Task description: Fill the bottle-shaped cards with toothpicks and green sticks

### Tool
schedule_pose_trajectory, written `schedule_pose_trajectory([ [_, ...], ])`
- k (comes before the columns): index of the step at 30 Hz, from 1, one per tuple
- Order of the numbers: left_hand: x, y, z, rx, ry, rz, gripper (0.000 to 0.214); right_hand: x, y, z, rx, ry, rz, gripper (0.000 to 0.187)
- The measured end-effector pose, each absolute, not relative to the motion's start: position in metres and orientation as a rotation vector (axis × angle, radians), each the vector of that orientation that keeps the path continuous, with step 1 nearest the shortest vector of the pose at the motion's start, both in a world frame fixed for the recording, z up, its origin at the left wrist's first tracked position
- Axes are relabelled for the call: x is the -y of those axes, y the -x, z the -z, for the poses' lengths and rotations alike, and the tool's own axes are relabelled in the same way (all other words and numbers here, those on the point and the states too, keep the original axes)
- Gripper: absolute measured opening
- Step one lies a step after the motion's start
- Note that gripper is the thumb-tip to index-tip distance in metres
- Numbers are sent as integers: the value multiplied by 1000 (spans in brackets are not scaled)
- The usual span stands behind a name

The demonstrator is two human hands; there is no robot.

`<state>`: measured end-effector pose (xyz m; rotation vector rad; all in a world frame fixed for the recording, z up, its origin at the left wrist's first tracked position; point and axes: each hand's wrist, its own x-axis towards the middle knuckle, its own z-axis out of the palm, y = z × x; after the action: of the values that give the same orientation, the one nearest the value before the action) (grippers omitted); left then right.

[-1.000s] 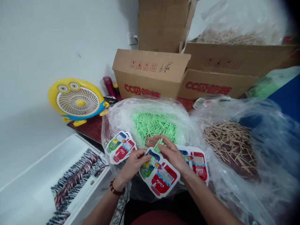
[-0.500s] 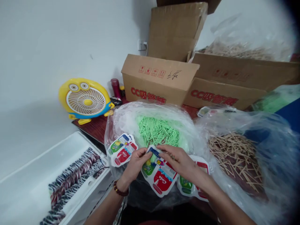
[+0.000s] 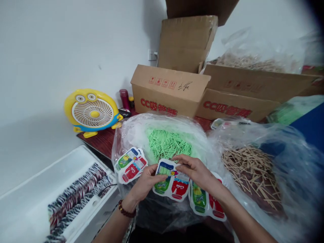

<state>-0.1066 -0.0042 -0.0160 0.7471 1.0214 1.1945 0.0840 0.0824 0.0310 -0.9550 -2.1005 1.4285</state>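
Note:
A printed plastic pouch (image 3: 172,193) shaped like two drink bottles, a green Sprite one and a red Cola one, faces me between my hands. My left hand (image 3: 145,182) pinches its left edge, thumb across the front. The curled fingers of my right hand (image 3: 197,171) are at its upper right corner; their tips are partly hidden. Green sticks show through the Sprite side's window. Right behind lies a heap of thin green sticks (image 3: 168,143) in a clear plastic bag (image 3: 134,126). Similar pouches lie to the left (image 3: 130,165) and under my right forearm (image 3: 199,199).
A white foam box (image 3: 27,179) with rows of packed pouches stands at left. A yellow fan (image 3: 95,113) sits on the table's corner. Cardboard boxes (image 3: 167,91) line the back. At right, brown sticks (image 3: 253,172) lie in another clear bag.
The pouch has turned from slanted to nearly upright and tipped back, so it looks shorter. My left thumb has moved down its front. The view has shifted slightly.

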Motion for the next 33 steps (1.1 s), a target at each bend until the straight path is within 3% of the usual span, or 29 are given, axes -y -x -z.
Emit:
schedule_pose_trajectory([
  [4,3,103,15,-1068,-757,-1195,30,-86,-85,-28,2038,968,-1571,28],
  [15,5,102,12,-1135,-837,-1169,25,-91,-84,-25,2117,973,-1577,10],
  [33,8,93,12,-1081,-819,-1131,27,-94,-97,-24,2103,1027,-1538,13],
])
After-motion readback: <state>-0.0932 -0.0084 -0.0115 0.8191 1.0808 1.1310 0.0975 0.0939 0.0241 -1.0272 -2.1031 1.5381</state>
